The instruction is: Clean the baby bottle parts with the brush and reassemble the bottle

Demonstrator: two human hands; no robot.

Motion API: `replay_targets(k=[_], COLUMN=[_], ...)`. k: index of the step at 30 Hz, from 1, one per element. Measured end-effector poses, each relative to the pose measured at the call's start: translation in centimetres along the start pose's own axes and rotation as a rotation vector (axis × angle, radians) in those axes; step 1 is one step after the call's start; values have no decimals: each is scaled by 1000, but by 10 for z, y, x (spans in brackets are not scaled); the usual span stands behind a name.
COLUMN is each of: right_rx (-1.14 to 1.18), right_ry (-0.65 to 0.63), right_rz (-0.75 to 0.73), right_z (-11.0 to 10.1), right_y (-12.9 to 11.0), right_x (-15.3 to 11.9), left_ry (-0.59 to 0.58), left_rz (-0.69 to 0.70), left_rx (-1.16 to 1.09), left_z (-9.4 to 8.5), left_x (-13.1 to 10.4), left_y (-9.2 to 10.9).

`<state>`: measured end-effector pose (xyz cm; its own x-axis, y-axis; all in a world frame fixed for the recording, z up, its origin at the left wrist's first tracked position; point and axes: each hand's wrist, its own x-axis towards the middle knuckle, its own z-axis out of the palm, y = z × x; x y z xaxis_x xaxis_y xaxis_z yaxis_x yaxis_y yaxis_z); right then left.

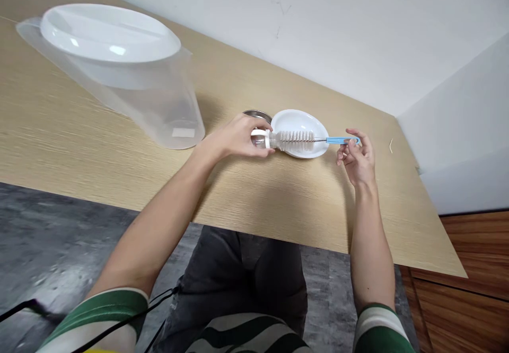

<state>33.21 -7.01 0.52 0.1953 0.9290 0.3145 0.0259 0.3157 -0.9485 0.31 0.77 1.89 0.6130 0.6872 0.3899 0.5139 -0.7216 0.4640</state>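
Note:
My left hand (242, 137) is closed around a small clear bottle (259, 141) with a white ring or handle at its neck; the palm hides part of it. A bottle brush (295, 140) with pale bristles and a twisted wire stem lies level, its tip at the bottle's mouth. How far the tip reaches inside I cannot tell. On the right, my right hand (360, 159) pinches the end of the brush's blue handle (338, 140) between thumb and fingers. Below the brush, a white bowl (296, 117) sits on the table.
Partly hidden behind my left hand is a round metal dish (258, 113). A large translucent container (159, 104) with a white lid (111, 35) stands at the left of the wooden table (119, 151). A small bent strip (391, 146) lies near the right edge. The white wall (338, 35) borders the back.

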Motion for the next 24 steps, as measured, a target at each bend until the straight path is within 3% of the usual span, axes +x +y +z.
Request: replay_targets(k=[3,9,16,21,24], right_rx=[-23,-104,-35,-64,-57], right_ry=[-4,112,-33,-35,29], right_rz=[-27,-75,-49,-57,-75], right_z=[-2,0,-4,-2,-4], right_y=[0,6,-4,-2,0], right_x=[0,1,-2,-2,0], left_ry=[2,-5,12,-3,31], left_rz=[-1,29,10,32,61], left_rx=[-31,17,8,64,53], left_z=[-1,2,3,4,4], left_x=[0,0,0,0,0], left_y=[-1,1,-5,-3,-1])
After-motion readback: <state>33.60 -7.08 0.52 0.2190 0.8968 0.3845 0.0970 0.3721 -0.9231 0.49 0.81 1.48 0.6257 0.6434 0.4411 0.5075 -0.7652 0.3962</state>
